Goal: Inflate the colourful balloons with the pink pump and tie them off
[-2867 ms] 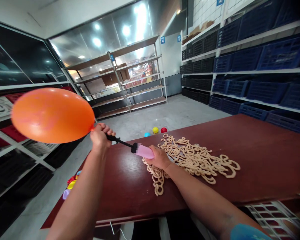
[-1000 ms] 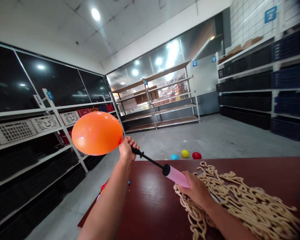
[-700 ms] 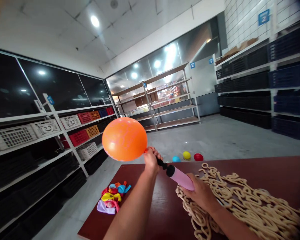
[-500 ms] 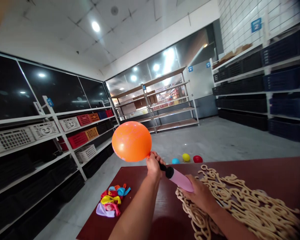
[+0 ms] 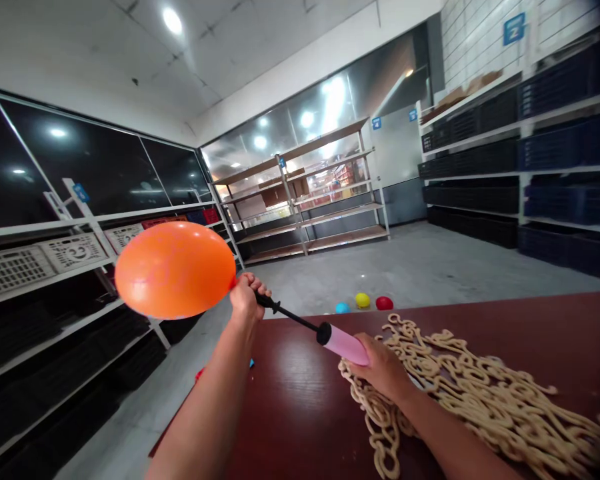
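A large, inflated orange balloon (image 5: 176, 270) extends leftward from my left hand (image 5: 247, 295). The fingers of that hand are closed round the balloon's neck, where it meets the black nozzle end of a hand pump (image 5: 346, 344). My right hand (image 5: 380, 367) grips the pump's pink barrel. A long black rod shows between barrel and nozzle end, so the pump is drawn out. Beneath my right forearm and around it lies a pile of beige, curly rope-like pieces (image 5: 480, 393). My left forearm covers most of the limp balloons; a red scrap (image 5: 199, 375) peeks out.
The dark red table (image 5: 290, 400) spans the foreground. Beyond its far edge, blue, yellow and red balloons (image 5: 363, 300) rest on the grey floor. Shelves with crates (image 5: 75, 250) line the left side, dark bins (image 5: 470, 193) the right, and a rack (image 5: 305, 200) stands behind.
My left hand has moved left with the orange balloon, which looks bigger. The pump has been pulled out, exposing its rod. My left arm now hides most of the limp balloons.
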`<state>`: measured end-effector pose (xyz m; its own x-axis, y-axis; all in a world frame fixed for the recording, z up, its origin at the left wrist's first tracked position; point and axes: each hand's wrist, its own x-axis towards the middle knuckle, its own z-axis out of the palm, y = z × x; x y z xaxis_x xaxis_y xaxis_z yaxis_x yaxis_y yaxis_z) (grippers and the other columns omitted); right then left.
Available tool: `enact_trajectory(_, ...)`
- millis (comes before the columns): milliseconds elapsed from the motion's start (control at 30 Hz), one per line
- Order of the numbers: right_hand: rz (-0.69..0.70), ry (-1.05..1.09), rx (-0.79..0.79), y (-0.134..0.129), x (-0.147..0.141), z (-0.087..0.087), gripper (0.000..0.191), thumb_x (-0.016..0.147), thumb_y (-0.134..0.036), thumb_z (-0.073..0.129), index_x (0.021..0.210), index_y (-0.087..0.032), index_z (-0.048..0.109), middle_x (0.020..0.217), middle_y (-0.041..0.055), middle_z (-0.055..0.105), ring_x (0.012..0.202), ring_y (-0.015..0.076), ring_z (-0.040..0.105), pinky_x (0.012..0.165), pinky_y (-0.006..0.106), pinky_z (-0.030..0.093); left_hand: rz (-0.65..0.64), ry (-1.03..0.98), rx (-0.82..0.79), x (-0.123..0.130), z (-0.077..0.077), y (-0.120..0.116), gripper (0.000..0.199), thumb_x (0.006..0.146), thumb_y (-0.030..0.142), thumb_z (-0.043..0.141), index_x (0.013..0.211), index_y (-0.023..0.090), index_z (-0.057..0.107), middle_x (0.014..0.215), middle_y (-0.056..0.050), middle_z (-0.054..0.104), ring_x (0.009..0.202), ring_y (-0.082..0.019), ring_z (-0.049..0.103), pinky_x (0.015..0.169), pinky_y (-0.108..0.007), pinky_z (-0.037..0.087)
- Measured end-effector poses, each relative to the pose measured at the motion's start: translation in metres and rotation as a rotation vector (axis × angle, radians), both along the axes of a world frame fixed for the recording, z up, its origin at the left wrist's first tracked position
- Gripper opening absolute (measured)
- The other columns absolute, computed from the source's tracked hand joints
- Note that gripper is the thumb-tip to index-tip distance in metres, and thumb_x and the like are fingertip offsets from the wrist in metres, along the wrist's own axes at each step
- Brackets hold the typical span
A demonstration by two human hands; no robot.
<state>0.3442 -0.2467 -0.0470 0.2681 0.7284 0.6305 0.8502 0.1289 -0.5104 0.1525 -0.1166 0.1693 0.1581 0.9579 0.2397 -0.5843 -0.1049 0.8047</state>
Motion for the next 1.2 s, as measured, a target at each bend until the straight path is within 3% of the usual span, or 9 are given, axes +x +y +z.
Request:
enact_trajectory(300,-0.080,0.022,-0.137,-0.003,0.000,-0.002,0.028,0.070,-0.037,0.058,0.093,-0.021,0.051,0.082,0.0026,0.061,0.074,0.0187,0.058,0.063,0.027,0.035,-0.051,0.038,-0.209,0.074,-0.080,-0.016,0.008,0.065,0.016,0.039,0.062,0.020,0.033,0.044,0.007,0.025,0.034,-0.008,0.030,0.038,-0.023,0.030)
enact_trajectory(400,-0.084,0.030,-0.172,-0.004,0.000,0.001,0.027,0.071,-0.036,0.056,0.093,-0.022,0.051,0.084,0.0026,0.061,0.075,0.0186,0.058,0.064,0.027,0.035,-0.063,0.027,-0.257,0.082,-0.094,-0.018,0.008,0.065,0.017,0.040,0.063,0.020,0.033,0.044,0.007,0.026,0.034,-0.009,0.031,0.039,-0.024,0.030)
enact_trajectory(533,-0.054,-0.004,-0.173,-0.004,0.001,0.004,0.032,0.071,-0.038,0.056,0.098,-0.022,0.051,0.088,0.0033,0.061,0.080,0.0194,0.057,0.067,0.028,0.036,-0.052,0.003,-0.271,0.067,-0.089,-0.007,0.008,0.064,0.014,0.039,0.064,0.020,0.034,0.045,0.007,0.025,0.034,-0.009,0.032,0.039,-0.024,0.031)
enact_trajectory(800,-0.026,-0.026,-0.128,-0.003,0.000,0.005,0.030,0.071,-0.032,0.056,0.099,-0.022,0.051,0.088,0.0033,0.061,0.081,0.0192,0.057,0.069,0.028,0.037,0.043,-0.014,-0.194,0.001,-0.024,0.029,0.012,0.063,0.008,0.038,0.062,0.019,0.033,0.045,0.007,0.022,0.034,-0.008,0.029,0.039,-0.023,0.030)
enact_trajectory(900,-0.043,-0.060,-0.108,-0.002,0.001,0.003,0.029,0.072,-0.032,0.056,0.098,-0.022,0.050,0.087,0.0031,0.061,0.080,0.0189,0.058,0.068,0.028,0.037,0.053,-0.022,-0.161,-0.004,-0.015,0.033,0.013,0.064,0.008,0.039,0.062,0.019,0.033,0.046,0.007,0.022,0.033,-0.007,0.028,0.039,-0.022,0.029)
enact_trajectory(1000,-0.126,-0.102,-0.119,-0.003,0.002,0.001,0.026,0.070,-0.033,0.058,0.092,-0.021,0.052,0.082,0.0038,0.061,0.075,0.0198,0.058,0.065,0.028,0.037,0.057,-0.032,-0.168,0.010,-0.029,0.026,0.012,0.065,0.010,0.039,0.062,0.019,0.033,0.046,0.007,0.022,0.033,-0.007,0.028,0.039,-0.022,0.028)
enact_trajectory(1200,-0.188,-0.201,-0.147,-0.005,0.004,0.004,0.027,0.070,-0.037,0.059,0.090,-0.020,0.053,0.080,0.0040,0.060,0.073,0.0202,0.057,0.064,0.029,0.036,-0.002,-0.050,-0.253,0.055,-0.087,-0.005,0.009,0.065,0.012,0.040,0.063,0.019,0.035,0.046,0.007,0.024,0.035,-0.008,0.031,0.040,-0.023,0.030)
